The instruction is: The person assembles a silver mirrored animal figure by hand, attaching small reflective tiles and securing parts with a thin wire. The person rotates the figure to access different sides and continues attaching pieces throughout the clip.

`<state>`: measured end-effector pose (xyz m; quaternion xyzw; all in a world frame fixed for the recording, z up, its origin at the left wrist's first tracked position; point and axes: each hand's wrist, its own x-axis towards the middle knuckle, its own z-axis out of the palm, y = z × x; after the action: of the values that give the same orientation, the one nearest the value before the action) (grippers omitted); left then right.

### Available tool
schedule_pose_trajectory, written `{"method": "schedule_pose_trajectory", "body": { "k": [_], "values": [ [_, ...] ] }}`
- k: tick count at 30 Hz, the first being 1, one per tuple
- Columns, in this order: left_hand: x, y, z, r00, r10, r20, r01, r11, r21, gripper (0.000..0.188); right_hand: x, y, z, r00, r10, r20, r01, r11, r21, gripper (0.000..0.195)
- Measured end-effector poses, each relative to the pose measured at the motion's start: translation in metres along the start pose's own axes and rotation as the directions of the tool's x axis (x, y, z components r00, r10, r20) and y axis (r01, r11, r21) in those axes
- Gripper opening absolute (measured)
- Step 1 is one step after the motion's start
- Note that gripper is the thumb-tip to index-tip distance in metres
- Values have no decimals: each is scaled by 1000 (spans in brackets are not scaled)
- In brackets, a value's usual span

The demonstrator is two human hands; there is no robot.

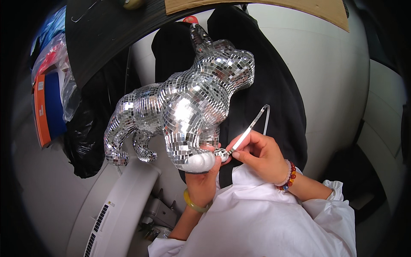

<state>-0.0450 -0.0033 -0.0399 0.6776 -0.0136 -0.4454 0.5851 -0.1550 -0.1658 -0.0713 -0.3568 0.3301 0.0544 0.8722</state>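
A bulldog-shaped figure covered in small mirror tiles stands across my lap, its head toward the upper right. The nearer front paw is bare white at the toes. Beside it, the other front paw shows tiles on top and some white. My left hand grips the figure from below around the front paws; part of its fingers is hidden behind them. Between thumb and fingers, my right hand pinches a narrow strip of mirror tiles. The strip's lower end meets the farther paw, while its upper end bends over and hangs down.
A black tabletop lies ahead, with a cardboard sheet along its far edge. Plastic bags, an orange-and-blue box and a black plastic bag are at the left. A white appliance with vents stands at the lower left.
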Motion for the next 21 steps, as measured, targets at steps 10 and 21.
{"method": "schedule_pose_trajectory", "body": {
  "k": [10,21],
  "values": [
    [-1,10,10,995,2,-102,3,999,48,38,13,-29,-1,981,154,121,-183,939,292,28],
    [0,17,5,998,42,-54,-33,988,154,38,18,-22,-1,989,88,118,-86,996,-23,19]
  ]
}}
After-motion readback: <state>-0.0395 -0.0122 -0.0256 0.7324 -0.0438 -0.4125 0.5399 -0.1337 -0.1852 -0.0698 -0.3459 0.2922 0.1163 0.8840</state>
